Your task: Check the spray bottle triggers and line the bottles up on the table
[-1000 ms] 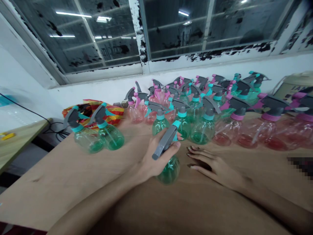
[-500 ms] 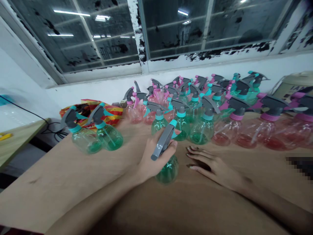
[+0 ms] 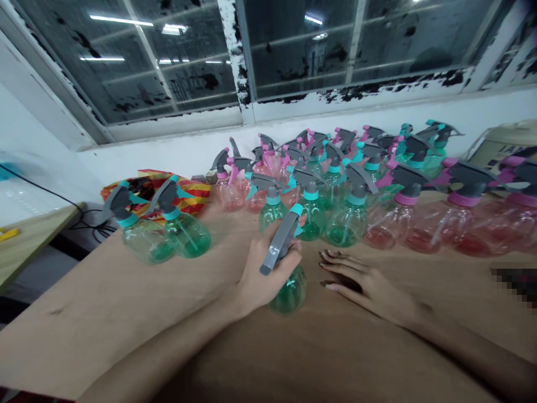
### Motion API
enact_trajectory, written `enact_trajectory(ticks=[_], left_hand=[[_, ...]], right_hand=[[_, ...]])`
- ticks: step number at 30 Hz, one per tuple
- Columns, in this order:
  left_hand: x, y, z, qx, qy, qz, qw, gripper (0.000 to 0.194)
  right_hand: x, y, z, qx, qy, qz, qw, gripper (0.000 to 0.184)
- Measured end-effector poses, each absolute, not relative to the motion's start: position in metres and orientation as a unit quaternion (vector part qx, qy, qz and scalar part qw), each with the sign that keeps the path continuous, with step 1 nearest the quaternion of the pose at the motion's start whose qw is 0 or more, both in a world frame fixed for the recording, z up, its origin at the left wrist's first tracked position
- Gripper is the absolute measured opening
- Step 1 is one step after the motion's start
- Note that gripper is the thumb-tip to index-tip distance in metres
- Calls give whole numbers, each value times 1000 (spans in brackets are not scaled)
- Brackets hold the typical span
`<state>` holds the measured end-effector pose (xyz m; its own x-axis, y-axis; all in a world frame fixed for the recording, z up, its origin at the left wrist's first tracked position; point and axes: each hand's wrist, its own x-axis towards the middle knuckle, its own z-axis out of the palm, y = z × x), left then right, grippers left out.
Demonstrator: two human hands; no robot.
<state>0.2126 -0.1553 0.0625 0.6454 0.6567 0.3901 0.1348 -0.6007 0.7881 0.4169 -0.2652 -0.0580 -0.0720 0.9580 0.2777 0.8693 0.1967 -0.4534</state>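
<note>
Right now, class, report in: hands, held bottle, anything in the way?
Left hand closed around green bottle. Right hand open, palm down, beside it. Other bottles close ahead, possibly obstructing.

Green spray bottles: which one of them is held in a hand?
The frontmost green spray bottle: the left hand wraps its upper part. The other green bottles stand farther back, with no hand around them.

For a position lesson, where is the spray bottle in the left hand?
Near the head view's centre, the held bottle is left of the right hand, in front of other green bottles.
</note>
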Motion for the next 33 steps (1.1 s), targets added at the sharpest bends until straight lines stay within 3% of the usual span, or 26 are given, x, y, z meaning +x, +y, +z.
enact_trajectory(ticks=[16, 26, 33], left_hand=[[211, -146, 63, 825, 197, 318, 424, 4], [211, -149, 63, 830, 223, 324, 396, 23], [212, -153, 68, 832, 243, 325, 377, 23]], right_hand=[[417, -265, -60, -621, -722, 88, 292, 46], [418, -266, -58, -621, -724, 87, 289, 45], [416, -266, -56, -621, -721, 87, 296, 45]])
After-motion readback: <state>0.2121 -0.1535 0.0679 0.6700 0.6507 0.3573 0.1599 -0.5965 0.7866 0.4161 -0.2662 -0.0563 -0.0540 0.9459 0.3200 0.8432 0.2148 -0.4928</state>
